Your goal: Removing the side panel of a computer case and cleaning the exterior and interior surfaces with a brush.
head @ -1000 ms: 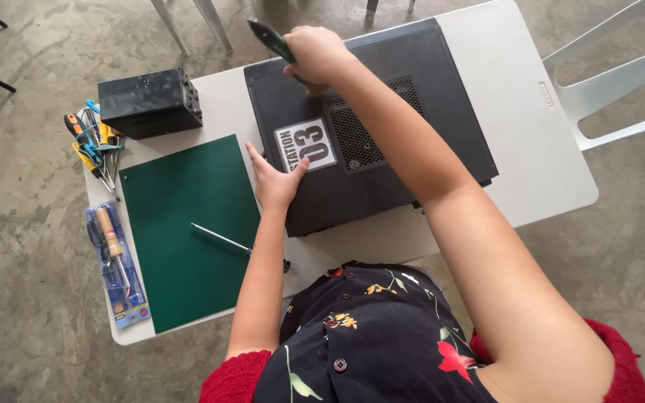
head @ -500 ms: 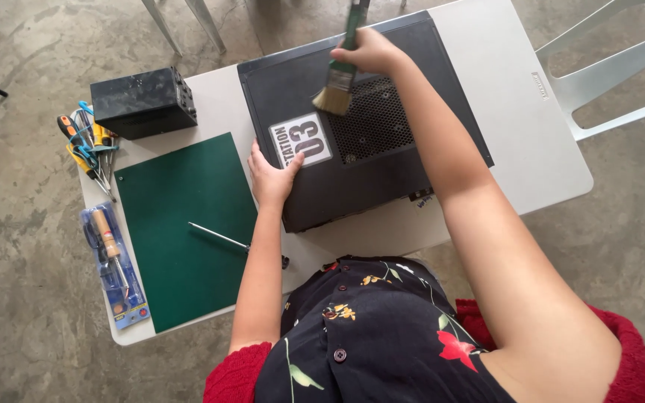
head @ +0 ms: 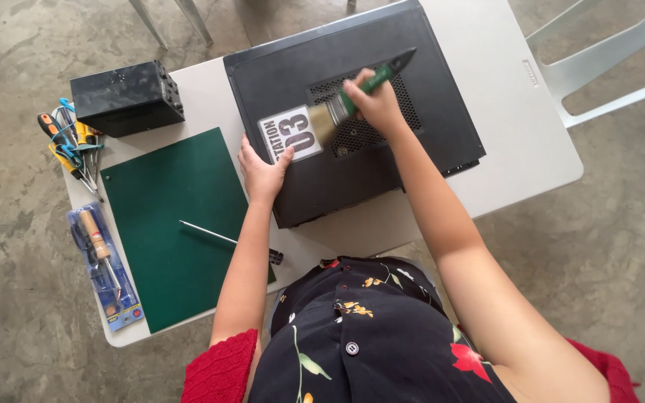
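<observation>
Clothing: dark flowered fabric with a button, red knitted cuffs at the bottom edge.
Left hand (head: 263, 173): flat and spread, gripping nothing, palm pressed on the near left edge of the computer case (head: 427, 112).
Cutting mat (head: 166, 224): matte green rectangle beside that hand; a thin metal screwdriver (head: 222, 240) lies across its right edge.
Right hand (head: 376, 101): fingers closed round the green handle of the paintbrush (head: 352, 97).
Paintbrush: pale bristles, metal ferrule, lying on the case's perforated vent beside a white label.
Computer case: smooth black metal box, lying flat mid-table.
Tools: a packaged screwdriver set (head: 102, 261) and loose pliers (head: 69, 145) along the left edge.
Black box (head: 125, 97): dusty, at the far left corner.
Table (head: 516, 119): white, smooth top.
Room: rough grey concrete floor; white plastic chair (head: 606, 67) at far right.
</observation>
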